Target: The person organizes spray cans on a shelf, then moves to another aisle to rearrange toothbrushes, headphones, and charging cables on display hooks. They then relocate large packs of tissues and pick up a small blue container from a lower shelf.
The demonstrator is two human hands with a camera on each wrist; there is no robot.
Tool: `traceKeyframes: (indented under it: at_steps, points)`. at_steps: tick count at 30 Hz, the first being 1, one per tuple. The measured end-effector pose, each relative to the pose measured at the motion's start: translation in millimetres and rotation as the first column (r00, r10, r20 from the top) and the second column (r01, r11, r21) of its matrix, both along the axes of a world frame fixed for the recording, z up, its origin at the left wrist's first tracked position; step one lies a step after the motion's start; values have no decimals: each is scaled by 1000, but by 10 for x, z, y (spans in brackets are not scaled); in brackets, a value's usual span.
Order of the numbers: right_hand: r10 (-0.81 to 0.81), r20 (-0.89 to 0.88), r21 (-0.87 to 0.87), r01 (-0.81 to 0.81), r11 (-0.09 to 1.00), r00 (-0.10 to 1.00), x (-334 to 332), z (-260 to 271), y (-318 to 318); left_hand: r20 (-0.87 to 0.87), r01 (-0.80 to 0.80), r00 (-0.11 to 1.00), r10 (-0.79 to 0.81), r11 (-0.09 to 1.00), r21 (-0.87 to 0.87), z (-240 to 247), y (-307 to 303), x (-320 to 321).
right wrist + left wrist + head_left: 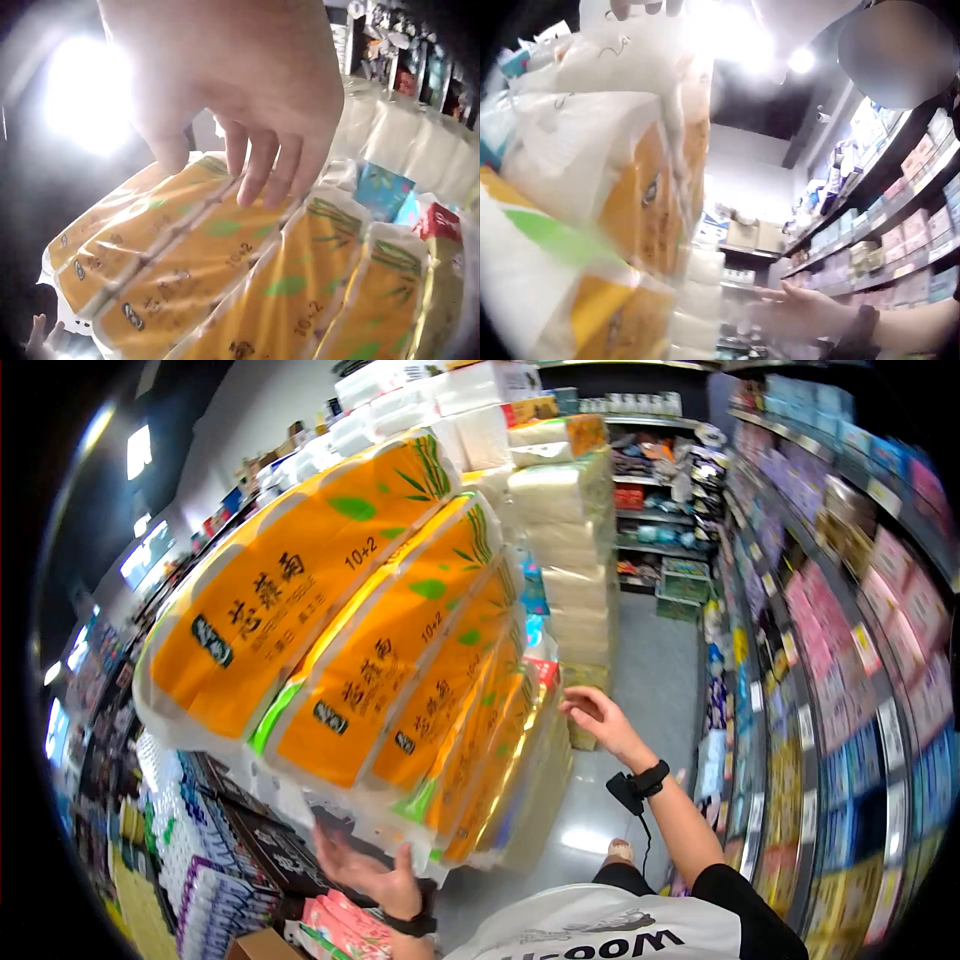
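Row of orange toilet-paper packs (350, 630) is up in the air, tilted, high end to our left, in a shop aisle. Our left hand (378, 875) is under the row's lower edge, fingers spread and pressed against the wrapper, not curled round anything we can make out. Our right hand (598, 718) is at the row's right end, fingers loose and slightly apart, pinching nothing; we can't tell if the tips touch the plastic. Right wrist view: fingers (259, 169) hang relaxed just above the packs. Stack of white packs (570, 540) behind the row, stocked shelves (850, 660) along the right, grey floor (655, 660) between
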State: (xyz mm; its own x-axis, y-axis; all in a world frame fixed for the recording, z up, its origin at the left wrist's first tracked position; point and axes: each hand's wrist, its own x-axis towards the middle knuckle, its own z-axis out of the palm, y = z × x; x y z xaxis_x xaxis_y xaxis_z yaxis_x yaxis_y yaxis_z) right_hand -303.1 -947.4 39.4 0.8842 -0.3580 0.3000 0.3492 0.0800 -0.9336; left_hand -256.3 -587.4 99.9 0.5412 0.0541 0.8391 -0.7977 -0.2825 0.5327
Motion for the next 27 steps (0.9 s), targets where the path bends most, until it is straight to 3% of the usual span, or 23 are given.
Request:
traceKeyframes:
  at_steps: [2,3,5,7,8,10,13,14,15,16,17,19,21,23,27]
  points:
    - [107,75,-56,-103,993,992,411,165,-448,82,-162,983,164,986,-33,-34,-117,91]
    - [119,87,-100,-110,989,989,590,256,-668,58,-306,950,307,952,-27,0,-194,54]
    - [140,108,-170,-121,978,984,828,543,-1013,27,-433,899,437,897,-88,100,-413,11]
    - [172,136,-216,-140,966,976,1097,774,-1347,-61,-537,840,539,811,-230,-124,-353,75]
    - [202,152,-236,-162,958,968,1250,848,-1452,-86,-669,737,671,704,-236,-15,-402,34]
    - [231,232,-323,-150,934,945,1506,1166,-1715,-66,-761,637,768,613,-211,169,-219,-22]
    - [348,358,-470,-154,869,866,2044,1653,-1880,-72,-635,764,641,728,-258,838,-375,-98]
    - [336,365,-579,-71,813,868,2161,1894,-1877,-199,-536,837,510,686,-493,1040,-275,17]
    - [366,357,-607,-84,790,860,2304,2093,-1855,-120,-504,863,490,830,-238,1095,-256,-25]
    - [409,388,-649,-70,758,826,2463,2244,-1830,-139,-469,881,452,871,-145,1222,-225,17]
    - [446,420,-684,-47,728,791,2608,2365,-1795,-161,-398,914,372,897,-191,1357,-363,86]
    - [567,266,-650,-289,703,780,2805,2515,-1714,-205,-322,931,302,944,-71,1324,-89,256]
    - [713,248,-626,-454,635,656,3066,2520,-1596,-399,-153,915,64,969,-195,1533,-253,289]
    - [648,278,-729,-284,623,709,3157,2514,-1525,-397,-119,917,47,980,-157,1504,-172,397]
    - [736,330,-556,-508,658,591,3285,2455,-1355,-446,-173,886,128,983,-63,1550,-129,417]
